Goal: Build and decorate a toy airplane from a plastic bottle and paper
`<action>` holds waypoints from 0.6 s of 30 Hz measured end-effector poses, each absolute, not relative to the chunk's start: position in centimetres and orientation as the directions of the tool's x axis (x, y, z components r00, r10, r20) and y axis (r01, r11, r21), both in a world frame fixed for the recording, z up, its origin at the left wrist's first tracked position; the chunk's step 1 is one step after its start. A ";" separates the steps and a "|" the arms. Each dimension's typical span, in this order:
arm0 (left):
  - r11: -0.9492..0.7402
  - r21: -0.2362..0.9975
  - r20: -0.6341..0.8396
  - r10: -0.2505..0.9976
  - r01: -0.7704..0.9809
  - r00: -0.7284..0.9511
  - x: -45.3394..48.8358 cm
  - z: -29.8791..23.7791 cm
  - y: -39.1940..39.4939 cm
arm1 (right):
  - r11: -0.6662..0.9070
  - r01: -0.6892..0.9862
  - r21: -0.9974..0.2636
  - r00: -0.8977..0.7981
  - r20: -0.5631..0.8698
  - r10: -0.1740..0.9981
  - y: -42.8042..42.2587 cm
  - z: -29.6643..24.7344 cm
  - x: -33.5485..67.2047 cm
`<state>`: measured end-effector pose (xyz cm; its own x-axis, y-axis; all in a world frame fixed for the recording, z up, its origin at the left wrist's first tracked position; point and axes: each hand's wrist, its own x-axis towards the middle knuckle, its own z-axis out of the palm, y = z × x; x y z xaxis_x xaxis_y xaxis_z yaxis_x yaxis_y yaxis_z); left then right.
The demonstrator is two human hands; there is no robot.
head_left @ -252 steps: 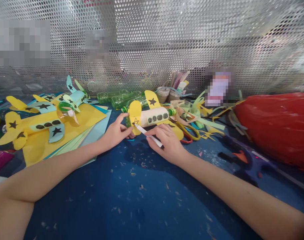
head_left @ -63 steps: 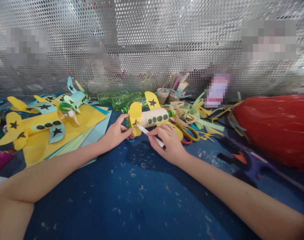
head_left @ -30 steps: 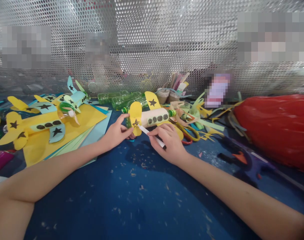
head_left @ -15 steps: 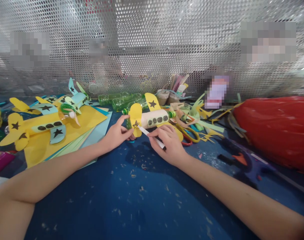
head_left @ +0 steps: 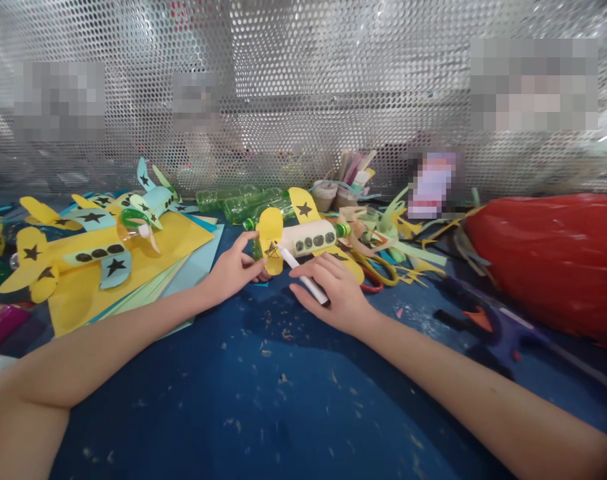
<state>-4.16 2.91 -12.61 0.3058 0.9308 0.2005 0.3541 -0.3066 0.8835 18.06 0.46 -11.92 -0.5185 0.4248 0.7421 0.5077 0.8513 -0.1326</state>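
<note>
A toy plane (head_left: 296, 241), made from a green bottle wrapped in pale paper, lies on its side at the middle of the table. Its yellow tail piece (head_left: 271, 223) carries a star in black outline, partly filled in. My left hand (head_left: 236, 265) is closed on the tail end, thumb and fingers at the yellow paper's edge. My right hand (head_left: 333, 290) grips a white marker (head_left: 306, 277) between thumb and fingers. The marker's tip rests at or just over the star's upper right. Solid black stars mark the yellow wings, and dark ovals run along the body.
Other paper planes (head_left: 90, 252) stand at left on coloured sheets (head_left: 183, 243). Green bottles (head_left: 253, 202) lie behind. Scissors (head_left: 383, 270) and paper scraps (head_left: 418, 252) are to the right, with a glue gun (head_left: 508, 330) and red bag (head_left: 548, 260). A perforated metal panel (head_left: 293, 80) closes the back.
The marker's tip has moved up a little on the star, and the marker now lies at a steeper angle. My right fingers have loosened slightly; my left hand stays in place.
</note>
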 end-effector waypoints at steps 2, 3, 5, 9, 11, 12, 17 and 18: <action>-0.301 0.886 0.196 0.932 0.352 0.304 -4.1 -12.6 2.9 | 0.853 0.511 -0.106 -0.532 0.741 0.411 0.5 -11.9 18.1; -0.298 0.887 0.194 0.934 0.352 0.301 -4.1 -12.5 2.8 | 0.855 0.510 -0.091 -0.540 0.740 0.401 0.5 -11.8 18.1; -0.291 0.888 0.187 0.936 0.355 0.298 -4.1 -12.4 2.7 | 0.861 0.504 -0.072 -0.553 0.739 0.385 0.5 -11.8 18.2; -0.284 0.883 0.176 0.939 0.373 0.296 -4.0 -12.1 2.6 | 0.853 0.512 -0.099 -0.535 0.740 0.407 0.5 -11.9 18.2; -0.279 0.883 0.173 0.941 0.377 0.292 -3.9 -12.0 2.6 | 0.848 0.518 -0.111 -0.518 0.749 0.414 0.4 -11.9 18.3; -0.277 0.884 0.171 0.942 0.377 0.290 -3.9 -12.0 2.6 | 0.849 0.517 -0.113 -0.513 0.753 0.413 0.4 -12.0 18.3; -0.271 0.896 0.168 0.940 0.352 0.296 -3.9 -12.1 2.6 | 0.853 0.508 -0.120 -0.512 0.754 0.411 0.5 -12.2 18.3; -0.271 0.897 0.168 0.940 0.350 0.297 -3.9 -12.1 2.6 | 0.851 0.512 -0.119 -0.512 0.753 0.413 0.5 -12.2 18.2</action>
<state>-3.95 2.61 -12.11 0.2968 0.9401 0.1677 0.3498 -0.2705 0.8969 18.25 0.51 -12.20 -0.5125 0.4134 0.7526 0.5121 0.8507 -0.1186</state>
